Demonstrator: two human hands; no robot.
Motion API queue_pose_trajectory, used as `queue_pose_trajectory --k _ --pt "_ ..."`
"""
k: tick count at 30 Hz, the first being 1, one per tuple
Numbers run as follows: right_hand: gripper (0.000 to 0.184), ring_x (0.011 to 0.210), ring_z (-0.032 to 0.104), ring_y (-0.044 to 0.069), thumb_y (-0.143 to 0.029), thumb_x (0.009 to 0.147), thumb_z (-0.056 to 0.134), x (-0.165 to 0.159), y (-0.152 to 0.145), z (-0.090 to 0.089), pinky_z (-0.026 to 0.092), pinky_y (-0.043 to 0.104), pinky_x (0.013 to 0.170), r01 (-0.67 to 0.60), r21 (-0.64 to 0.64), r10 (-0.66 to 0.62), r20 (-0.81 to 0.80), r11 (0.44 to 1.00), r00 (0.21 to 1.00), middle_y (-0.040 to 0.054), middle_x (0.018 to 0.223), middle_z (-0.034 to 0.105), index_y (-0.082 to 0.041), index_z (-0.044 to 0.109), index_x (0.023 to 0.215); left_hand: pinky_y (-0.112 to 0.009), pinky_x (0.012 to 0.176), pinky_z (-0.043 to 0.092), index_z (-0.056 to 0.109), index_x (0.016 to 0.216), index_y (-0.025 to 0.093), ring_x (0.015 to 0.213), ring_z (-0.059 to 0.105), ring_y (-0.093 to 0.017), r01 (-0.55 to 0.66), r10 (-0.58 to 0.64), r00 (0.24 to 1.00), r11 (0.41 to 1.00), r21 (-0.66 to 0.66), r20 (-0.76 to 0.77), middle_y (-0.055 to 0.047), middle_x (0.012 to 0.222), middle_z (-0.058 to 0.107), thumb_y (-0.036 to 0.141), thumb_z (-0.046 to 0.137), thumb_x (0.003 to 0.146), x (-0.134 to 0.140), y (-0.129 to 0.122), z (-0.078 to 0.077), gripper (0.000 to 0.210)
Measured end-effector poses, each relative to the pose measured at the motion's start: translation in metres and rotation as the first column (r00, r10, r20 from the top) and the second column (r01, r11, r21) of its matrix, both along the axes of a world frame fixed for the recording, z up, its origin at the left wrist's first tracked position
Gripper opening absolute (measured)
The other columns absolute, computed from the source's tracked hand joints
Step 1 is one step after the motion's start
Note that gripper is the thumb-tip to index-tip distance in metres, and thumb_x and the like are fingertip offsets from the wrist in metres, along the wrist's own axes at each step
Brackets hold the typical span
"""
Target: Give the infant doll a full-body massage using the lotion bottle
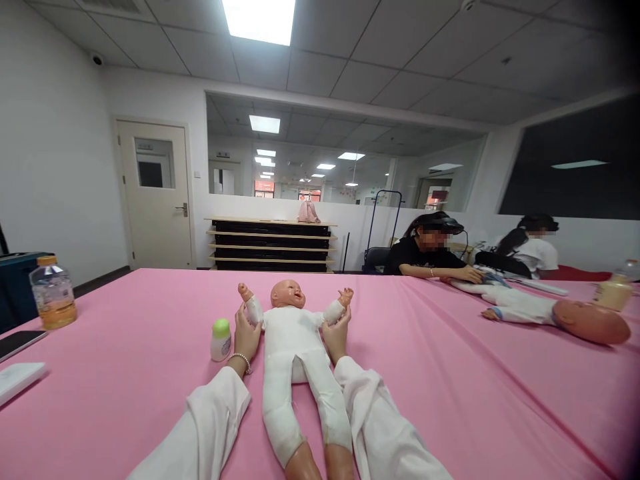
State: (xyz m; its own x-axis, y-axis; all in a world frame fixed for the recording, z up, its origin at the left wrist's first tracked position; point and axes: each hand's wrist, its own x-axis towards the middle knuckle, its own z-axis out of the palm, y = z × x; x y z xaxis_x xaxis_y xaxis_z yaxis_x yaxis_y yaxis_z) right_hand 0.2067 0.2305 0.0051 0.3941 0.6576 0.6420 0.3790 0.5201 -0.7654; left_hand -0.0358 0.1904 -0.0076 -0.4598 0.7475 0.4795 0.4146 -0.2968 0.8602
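Observation:
A baby doll [294, 333] with a white cloth body lies on its back on the pink tablecloth [165, 320], head away from me and legs toward me. Its two arms are raised out to the sides. My left hand [246, 333] is closed around the doll's arm on the left side of the view. On the other side, my right hand [337, 331] grips the doll's other arm, the thumb and fingers around the white sleeve. Just left of my left hand stands a small white bottle with a green cap [221, 340].
At far left are a drink bottle [53, 293], a phone [21, 343] and a white flat object [19, 381]. To the right, another person [430, 253] handles a second doll [540, 307]; a yellowish bottle [613, 292] stands beside it. Another person [535, 250] sits farther back.

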Motion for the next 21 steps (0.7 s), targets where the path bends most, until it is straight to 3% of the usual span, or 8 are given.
queue_pose_trajectory --k 4,8,12,15,18,21 --pt "0.084 0.113 0.048 0.017 -0.016 0.06 0.049 0.002 -0.007 0.0 0.045 0.028 0.089 -0.027 0.043 0.028 -0.027 0.999 0.999 0.0161 0.133 0.034 -0.013 0.013 0.135 -0.025 0.093 0.044 0.011 0.136 0.021 0.109 0.049 -0.012 -0.07 0.058 0.989 0.994 0.089 0.135 -0.01 0.133 0.032 0.019 0.06 0.066 0.005 -0.014 0.006 0.085" --pt "0.078 0.11 0.05 0.017 -0.02 0.06 0.052 0.003 -0.024 -0.003 0.045 0.028 0.088 -0.018 0.013 0.018 -0.019 1.0 1.0 0.0145 0.127 0.042 -0.013 0.021 0.131 -0.028 0.101 0.038 0.025 0.131 0.02 0.113 0.046 -0.013 -0.045 0.035 0.997 0.988 0.147 0.068 -0.007 0.122 0.046 0.024 0.063 0.065 0.006 -0.04 0.01 0.076" --pt "0.052 0.101 0.052 0.014 -0.029 0.064 0.054 0.0 -0.055 -0.004 0.043 0.028 0.089 -0.119 -0.147 0.128 0.054 0.982 0.99 0.0094 0.112 0.052 -0.015 0.041 0.112 -0.028 0.097 0.039 0.051 0.108 0.016 0.1 0.051 -0.012 0.063 -0.063 0.993 0.998 -0.003 -0.101 -0.006 0.109 0.052 0.023 0.059 0.068 0.005 -0.075 0.01 0.042" --pt "0.029 0.079 0.051 0.009 -0.028 0.067 0.051 0.0 -0.073 -0.008 0.044 0.024 0.079 -0.146 -0.27 0.186 0.13 0.952 0.974 0.0047 0.089 0.056 -0.014 0.048 0.091 -0.028 0.096 0.039 0.052 0.111 0.015 0.098 0.05 -0.012 0.111 -0.127 0.983 0.986 -0.122 -0.13 -0.006 0.109 0.052 0.013 0.057 0.065 0.005 -0.096 0.008 0.047" --pt "0.024 0.071 0.047 0.008 -0.026 0.065 0.052 0.003 -0.083 -0.012 0.042 0.022 0.071 -0.135 -0.325 0.194 0.154 0.936 0.969 0.0018 0.08 0.055 -0.014 0.048 0.085 -0.026 0.095 0.04 0.049 0.116 0.015 0.1 0.05 -0.012 0.134 -0.153 0.983 0.975 -0.175 -0.102 -0.007 0.114 0.051 0.006 0.051 0.065 0.005 -0.107 0.006 0.052" --pt "0.025 0.072 0.047 0.009 -0.026 0.065 0.05 0.005 -0.089 -0.01 0.04 0.021 0.069 -0.135 -0.348 0.205 0.173 0.928 0.963 0.0011 0.084 0.055 -0.016 0.05 0.088 -0.026 0.093 0.041 0.046 0.119 0.016 0.101 0.05 -0.012 0.115 -0.131 0.987 0.98 -0.161 -0.095 -0.007 0.117 0.05 0.007 0.049 0.067 0.006 -0.11 0.005 0.053"
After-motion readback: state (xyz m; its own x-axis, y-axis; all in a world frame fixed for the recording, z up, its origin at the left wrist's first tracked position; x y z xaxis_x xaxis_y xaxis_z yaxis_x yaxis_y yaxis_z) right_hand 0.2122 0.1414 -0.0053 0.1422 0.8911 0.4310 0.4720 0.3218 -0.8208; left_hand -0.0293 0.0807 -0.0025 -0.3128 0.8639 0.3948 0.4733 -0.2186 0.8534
